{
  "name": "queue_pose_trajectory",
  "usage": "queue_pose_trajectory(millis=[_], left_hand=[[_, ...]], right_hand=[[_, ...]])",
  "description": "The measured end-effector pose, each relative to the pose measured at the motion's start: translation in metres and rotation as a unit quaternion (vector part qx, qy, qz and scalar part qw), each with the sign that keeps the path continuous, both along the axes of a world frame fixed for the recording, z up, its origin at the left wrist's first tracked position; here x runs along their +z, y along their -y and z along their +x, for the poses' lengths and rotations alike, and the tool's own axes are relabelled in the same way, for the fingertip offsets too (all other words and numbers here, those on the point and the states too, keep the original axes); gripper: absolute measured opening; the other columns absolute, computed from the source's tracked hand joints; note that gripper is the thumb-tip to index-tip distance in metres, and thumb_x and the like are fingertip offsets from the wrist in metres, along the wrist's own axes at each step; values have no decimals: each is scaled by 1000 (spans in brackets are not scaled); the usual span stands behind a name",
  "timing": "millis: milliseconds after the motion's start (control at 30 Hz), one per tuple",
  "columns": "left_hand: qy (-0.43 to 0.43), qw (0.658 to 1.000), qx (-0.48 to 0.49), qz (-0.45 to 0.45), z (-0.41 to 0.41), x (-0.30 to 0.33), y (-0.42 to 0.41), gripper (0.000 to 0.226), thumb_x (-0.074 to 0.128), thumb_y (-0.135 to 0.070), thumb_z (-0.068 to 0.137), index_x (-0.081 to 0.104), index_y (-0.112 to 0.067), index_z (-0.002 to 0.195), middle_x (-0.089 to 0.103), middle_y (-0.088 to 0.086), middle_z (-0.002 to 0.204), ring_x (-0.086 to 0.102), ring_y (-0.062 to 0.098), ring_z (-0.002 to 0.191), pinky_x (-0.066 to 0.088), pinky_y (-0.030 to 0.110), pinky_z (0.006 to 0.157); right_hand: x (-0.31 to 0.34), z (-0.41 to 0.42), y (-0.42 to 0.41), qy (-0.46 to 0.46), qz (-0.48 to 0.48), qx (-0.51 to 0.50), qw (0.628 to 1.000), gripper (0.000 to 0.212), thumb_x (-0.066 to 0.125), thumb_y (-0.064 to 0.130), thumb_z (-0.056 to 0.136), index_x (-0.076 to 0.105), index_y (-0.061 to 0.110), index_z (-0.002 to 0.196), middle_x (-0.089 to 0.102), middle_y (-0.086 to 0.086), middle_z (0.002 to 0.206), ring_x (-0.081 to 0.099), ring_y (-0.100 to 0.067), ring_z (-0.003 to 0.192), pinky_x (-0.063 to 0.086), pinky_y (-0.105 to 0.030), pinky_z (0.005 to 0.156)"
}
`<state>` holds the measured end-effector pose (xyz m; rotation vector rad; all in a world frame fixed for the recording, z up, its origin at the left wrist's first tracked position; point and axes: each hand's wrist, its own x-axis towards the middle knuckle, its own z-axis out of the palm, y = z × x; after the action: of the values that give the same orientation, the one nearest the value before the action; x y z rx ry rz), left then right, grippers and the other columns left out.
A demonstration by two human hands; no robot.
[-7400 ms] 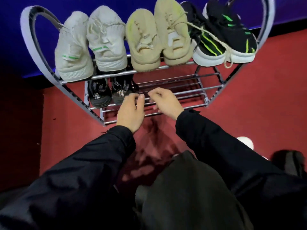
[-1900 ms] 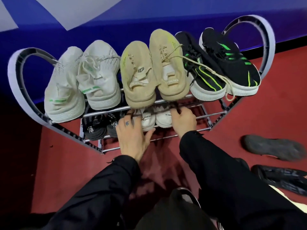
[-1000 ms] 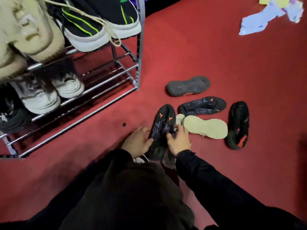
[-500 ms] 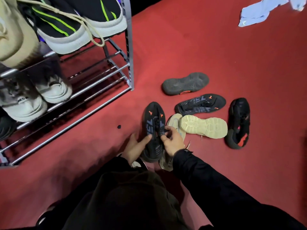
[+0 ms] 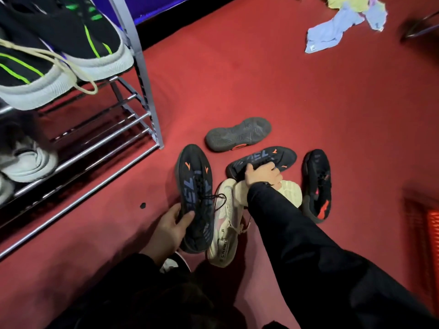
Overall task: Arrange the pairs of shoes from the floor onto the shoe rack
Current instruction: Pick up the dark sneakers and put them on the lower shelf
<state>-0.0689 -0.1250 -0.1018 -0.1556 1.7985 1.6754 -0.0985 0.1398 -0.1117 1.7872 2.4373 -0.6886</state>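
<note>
Red carpet beside metal shoe rack [image 5: 142,74], black-and-green sneakers [image 5: 59,51] on top tier. Left hand [image 5: 169,231] gripping dark sneaker [image 5: 196,198], sole up, off floor. Right hand [image 5: 262,173] closed on matching shoe [image 5: 261,160] lying atop cream sneakers [image 5: 224,222]. Crumpled cloth [image 5: 342,27] far right.

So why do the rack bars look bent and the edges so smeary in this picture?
Head view: the wide-angle lens bows the shoe rack post and rails; the cloth pile top right and the white shoe on the lower shelf are motion-blurred; the centre is sharper, where the left hand holds a dark shoe; corners fall dark.
</note>
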Motion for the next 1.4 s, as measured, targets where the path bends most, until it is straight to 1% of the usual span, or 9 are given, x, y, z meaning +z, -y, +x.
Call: queue_pose_trajectory(millis=[300, 433, 533, 667, 800, 967, 1067, 1233, 1400], left_hand=[[-16, 998, -58, -27, -8, 8, 17, 24, 57, -13, 99, 67, -27, 115, 76, -10, 112, 69, 8, 109, 50, 35, 101], [-28, 998, -54, -32, -6, 13, 18, 23, 56, -12, 100, 67, -27, 112, 76, -12, 109, 70, 5, 105, 51, 31, 94], [-28, 997, -62, -32, -5, 12, 17, 23, 56, -12, 100, 67, -29, 110, 76, -9, 108, 70, 7, 105, 51, 33, 95], [-27, 997, -77, -8, -2, 2, 9, 25, 56, -7, 100, 67, -26, 112, 76, -4, 109, 68, 14, 107, 50, 33, 97], [-40, 996, -84, 2, 6, 2, -5, 26, 54, 3, 97, 63, -20, 105, 77, -18, 91, 68, -6, 85, 51, 10, 80], [-53, 995, -85, -8, 8, 2, -6, 22, 63, -7, 92, 63, -22, 108, 77, -13, 89, 67, -1, 85, 51, 10, 80], [-56, 996, -67, -9, 5, 20, -5, 29, 52, 5, 98, 57, -13, 120, 70, -4, 100, 62, 7, 90, 51, 8, 82], [-32, 999, -40, 12, -3, 56, 4, 24, 49, -3, 101, 62, -10, 120, 72, 8, 115, 64, 25, 111, 44, 42, 109], [-34, 999, 22, 36, -12, 80, 17, 24, 46, -7, 103, 66, -13, 115, 73, 8, 117, 66, 27, 112, 43, 48, 111]], right_hand=[[-26, -16, -24, 40, -88, -31, 995, 71, 63, 57, 83, 36, 20, 137, 64, -16, 127, 54, -38, 126, 25, -50, 111], [-20, 26, -52, -14, 69, -17, 997, 51, 53, 48, 89, 48, 18, 130, 61, -18, 127, 55, -40, 119, 40, -48, 99], [-21, 79, -78, -34, 167, -185, 968, 57, 59, 26, 82, 49, 15, 137, 50, -20, 142, 45, -40, 133, 32, -51, 111], [-33, 136, -111, -58, -27, -301, 952, 62, 62, 39, 85, 44, 16, 140, 54, -28, 131, 55, -47, 121, 40, -49, 104], [-18, 153, -110, -131, -85, -315, 936, 65, 74, 34, 83, 42, 9, 134, 62, -18, 117, 64, -32, 106, 49, -40, 94], [-32, 169, -116, -188, -232, -347, 889, 81, 83, 41, 62, 61, -3, 126, 70, -15, 105, 65, -26, 74, 54, -35, 61], [3, 169, -90, -305, -179, -397, 847, 41, 73, 30, 81, 63, -1, 106, 65, -16, 88, 61, -27, 66, 46, -31, 52], [19, 167, -55, -452, -138, -314, 823, 31, 76, 35, 65, 58, 22, 87, 59, -10, 90, 56, -21, 79, 46, -27, 68], [48, 139, -2, -502, -266, -186, 802, 13, 69, 19, 67, 64, 25, 78, 62, -3, 80, 57, -17, 68, 47, -29, 66]])
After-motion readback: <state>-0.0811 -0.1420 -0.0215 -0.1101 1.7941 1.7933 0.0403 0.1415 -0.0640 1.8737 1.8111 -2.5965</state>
